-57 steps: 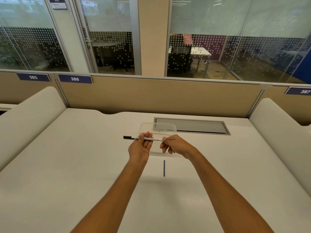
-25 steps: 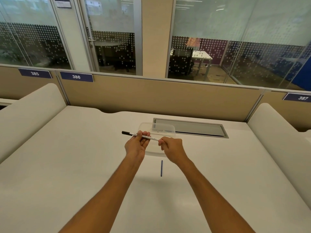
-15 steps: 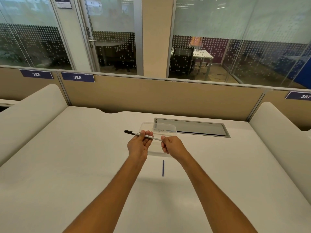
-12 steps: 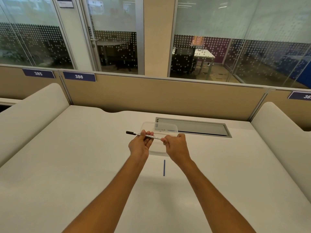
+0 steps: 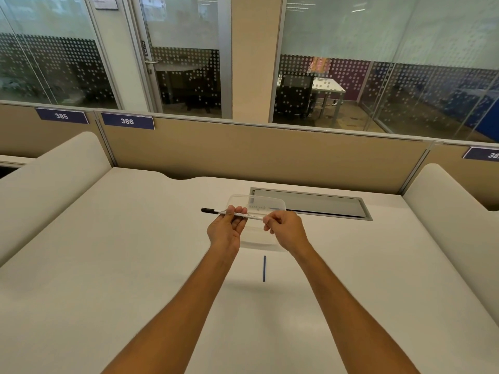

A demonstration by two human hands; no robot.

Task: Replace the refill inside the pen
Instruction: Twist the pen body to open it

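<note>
Right hand [image 5: 285,229] now lower, fingers curled around pen [image 5: 232,213] end.

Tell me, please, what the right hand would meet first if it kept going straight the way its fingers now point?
The right hand points left along the pen, so it would probably meet the left hand, which also holds the pen. Depth between them is hard to judge from this one view.

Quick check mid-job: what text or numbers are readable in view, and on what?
"385": blue desk-number plate on the partition.
"386": next blue plate.
"38", cut off: right plate.
"PUSH": glass door strip.
Print on the pen, clear case and wall sign: too small.
</note>
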